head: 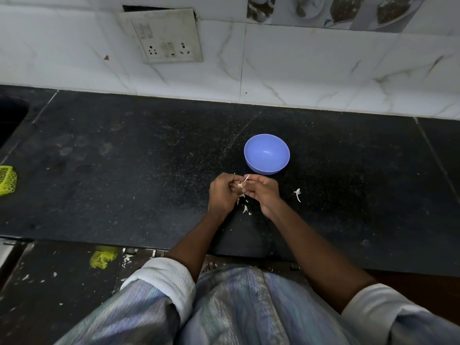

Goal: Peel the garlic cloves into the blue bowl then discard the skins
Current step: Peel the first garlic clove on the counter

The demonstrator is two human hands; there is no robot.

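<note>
A black stone counter (124, 158) met a white marble-patterned tiled wall (298, 70). Above the counter, a grimy switch plate (163, 36) was mounted on that wall.

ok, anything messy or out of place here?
Yes. Skins lie loose on the counter under the hands, one more scrap to the right. Yellow mesh lies on the floor. The socket plate sits crooked.
</note>
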